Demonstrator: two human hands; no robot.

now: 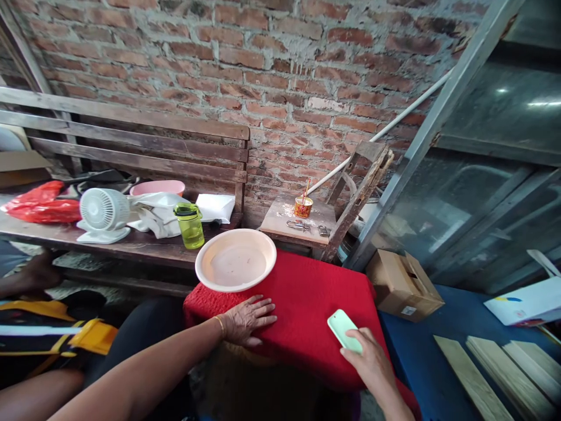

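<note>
Phone (342,327), pale green, one only, pinched at its near end by the right hand (370,361), fingers curled over it, far end resting on the red cloth (307,292). Left hand (246,318) laid flat on the same cloth, fingers spread, nothing grasped, one gold bangle (220,323) at the wrist. Just beyond the left hand, one large cream bowl (235,259), empty-looking, sitting on the cloth's far left corner. Further out, one wooden bench (131,242) carrying one small white fan (103,213), one green lidded bottle (190,225), one pink basin (158,187), a heap of white cloth (158,213) and one red plastic bag (41,204). To the right of the bench, one small wooden stool (280,219) with one orange cup (303,206) and one pair of scissors (297,224). On the floor right of the red cloth, one cardboard box (403,286); near the right edge, three wooden slats (495,374) on blue fabric. Brick wall (280,70) behind everything.
</note>
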